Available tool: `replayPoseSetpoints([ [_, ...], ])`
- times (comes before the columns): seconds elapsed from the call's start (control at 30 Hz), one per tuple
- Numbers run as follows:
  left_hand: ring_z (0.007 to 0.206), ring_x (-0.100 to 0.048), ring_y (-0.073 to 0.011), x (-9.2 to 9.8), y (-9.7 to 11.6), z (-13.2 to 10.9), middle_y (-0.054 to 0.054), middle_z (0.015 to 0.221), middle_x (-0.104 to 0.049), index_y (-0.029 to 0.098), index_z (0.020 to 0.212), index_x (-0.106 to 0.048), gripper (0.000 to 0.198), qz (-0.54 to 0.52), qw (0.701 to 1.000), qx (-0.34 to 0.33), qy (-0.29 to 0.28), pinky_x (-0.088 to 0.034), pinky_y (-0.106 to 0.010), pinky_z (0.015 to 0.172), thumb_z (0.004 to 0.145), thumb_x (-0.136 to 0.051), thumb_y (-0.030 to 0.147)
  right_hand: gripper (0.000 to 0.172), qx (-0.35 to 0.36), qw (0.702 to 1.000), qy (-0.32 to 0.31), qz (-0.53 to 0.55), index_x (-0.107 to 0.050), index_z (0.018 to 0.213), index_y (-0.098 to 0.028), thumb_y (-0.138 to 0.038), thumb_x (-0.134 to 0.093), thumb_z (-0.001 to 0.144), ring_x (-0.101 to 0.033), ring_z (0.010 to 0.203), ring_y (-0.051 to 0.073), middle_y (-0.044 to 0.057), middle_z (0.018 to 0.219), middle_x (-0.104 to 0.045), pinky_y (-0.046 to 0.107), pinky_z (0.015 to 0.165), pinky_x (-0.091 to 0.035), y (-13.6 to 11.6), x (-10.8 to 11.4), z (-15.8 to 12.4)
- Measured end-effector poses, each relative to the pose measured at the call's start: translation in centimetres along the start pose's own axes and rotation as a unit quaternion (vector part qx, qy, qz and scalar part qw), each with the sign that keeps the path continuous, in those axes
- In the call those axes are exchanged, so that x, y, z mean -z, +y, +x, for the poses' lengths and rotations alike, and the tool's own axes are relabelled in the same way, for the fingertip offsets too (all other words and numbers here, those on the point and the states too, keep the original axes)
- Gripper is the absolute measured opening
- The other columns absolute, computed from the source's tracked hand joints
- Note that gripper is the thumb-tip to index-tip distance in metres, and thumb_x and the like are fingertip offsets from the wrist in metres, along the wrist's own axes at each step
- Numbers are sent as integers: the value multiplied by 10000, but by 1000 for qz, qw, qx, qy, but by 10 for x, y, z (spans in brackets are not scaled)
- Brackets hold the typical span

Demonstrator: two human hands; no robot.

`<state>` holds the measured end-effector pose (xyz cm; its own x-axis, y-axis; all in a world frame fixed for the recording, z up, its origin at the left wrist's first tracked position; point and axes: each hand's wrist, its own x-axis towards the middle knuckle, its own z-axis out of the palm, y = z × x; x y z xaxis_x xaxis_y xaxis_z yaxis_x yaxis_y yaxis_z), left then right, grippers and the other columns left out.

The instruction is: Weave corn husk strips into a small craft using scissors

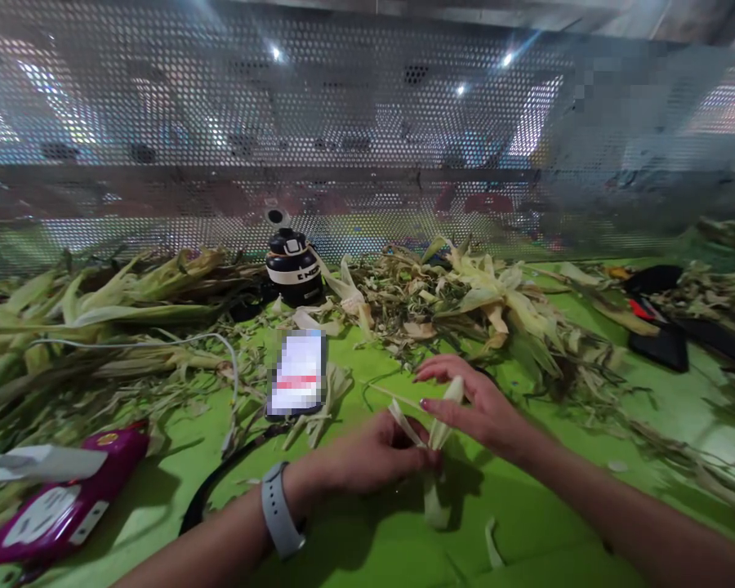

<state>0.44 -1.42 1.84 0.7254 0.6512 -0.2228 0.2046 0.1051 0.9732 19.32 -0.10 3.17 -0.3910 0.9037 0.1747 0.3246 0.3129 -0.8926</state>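
Observation:
Strips of pale corn husk (436, 502) are bunched in my left hand (380, 453), its fingers closed round them. One part hangs below the fist and others stick up above it. My right hand (474, 404) is just above and to the right, fingers stretched out and thumb apart, beside the upper piece of husk (450, 400). Whether it touches that piece I cannot tell. A grey watch band (278, 510) circles my left wrist. A small loose strip of husk (493, 545) lies on the green table (343, 539) below my hands.
A lit phone (297, 371) lies ahead, near a white cable (159, 343). Behind it stands a black bottle (294, 273). Husk heaps lie left (116, 306) and right (502, 302). A purple tissue pack (67, 498) is at left; a perforated metal panel (343, 122) closes the back.

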Motion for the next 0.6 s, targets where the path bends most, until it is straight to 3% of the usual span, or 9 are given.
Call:
replayPoseSetpoints([
  [0.07,552,-396,-84,-3,-2,1,34,663,-493,138,837,-610,178,10,1000,19,-7,-348,-223,528,776,-616,305,330,42,996,-43,-59,-693,1024,-200,-398,-699,760,-504,1146,276,105,1242,-572,443,972,-391,-4,-2,-3],
  [0.13,537,-402,-82,-6,-3,2,33,679,-505,146,900,-614,196,19,1000,15,0,-347,-217,504,746,-636,264,331,57,992,-83,-73,-710,1039,-223,-399,-710,759,-498,1177,281,99,1271,-580,473,996,-377,-3,-8,-6],
  [0.33,528,-417,-81,-9,-3,5,35,633,-486,150,817,-597,192,-1,999,-23,31,-363,-214,508,790,-600,340,123,80,994,17,70,-740,887,-262,-333,-658,829,-590,1066,211,42,1090,-685,415,948,-447,5,-25,-11],
  [0.5,419,-360,-58,-6,0,2,60,509,-453,159,677,-551,360,-13,999,31,14,-262,-200,414,795,-583,498,303,-95,978,11,187,-676,868,-165,-458,-669,788,-635,815,184,67,916,-700,325,728,-506,-2,-23,-9],
  [0.6,416,-390,-57,-7,3,0,51,515,-500,159,667,-558,372,-19,999,42,-8,-282,-197,419,784,-599,510,320,-141,959,18,246,-653,880,-160,-456,-694,767,-624,770,160,55,892,-695,285,690,-497,-3,-24,-9],
])
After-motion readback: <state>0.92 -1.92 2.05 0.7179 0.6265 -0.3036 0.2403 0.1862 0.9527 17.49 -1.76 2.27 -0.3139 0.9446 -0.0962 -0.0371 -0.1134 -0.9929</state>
